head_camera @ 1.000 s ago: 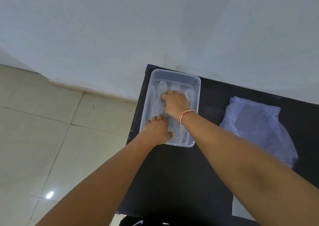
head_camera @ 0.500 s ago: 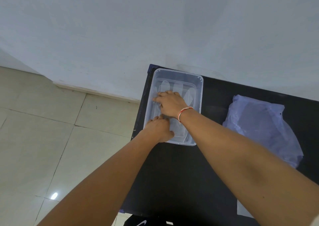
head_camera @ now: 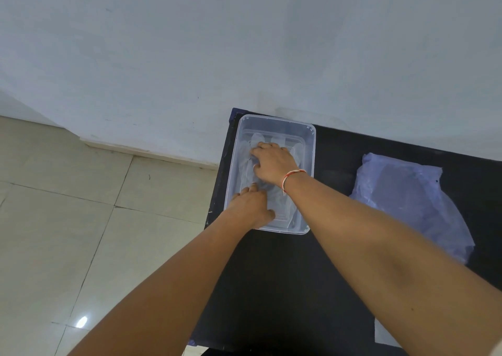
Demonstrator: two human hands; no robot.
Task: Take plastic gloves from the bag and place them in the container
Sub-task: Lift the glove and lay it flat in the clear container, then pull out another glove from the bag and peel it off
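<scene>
A clear rectangular plastic container point(head_camera: 308, 149) stands at the far left corner of the black table point(head_camera: 285, 287). Thin clear plastic gloves point(head_camera: 297, 150) lie flat on its bottom. Both hands are inside it. My right hand point(head_camera: 273, 162), with a red-and-white thread on the wrist, rests palm down on the gloves near the far end, fingers spread. My left hand point(head_camera: 251, 206) presses on the gloves at the near end, fingers together. A crumpled bluish see-through bag point(head_camera: 413, 200) lies on the table to the right of the container.
The table's left edge runs just beside the container, with beige floor tiles point(head_camera: 81, 219) below. A white wall point(head_camera: 244, 43) stands directly behind the table. A pale sheet point(head_camera: 383, 334) shows at the table's near right, partly behind my arm.
My right hand has slid slightly toward the far end of the container over the gloves. My left hand stays at the near end.
</scene>
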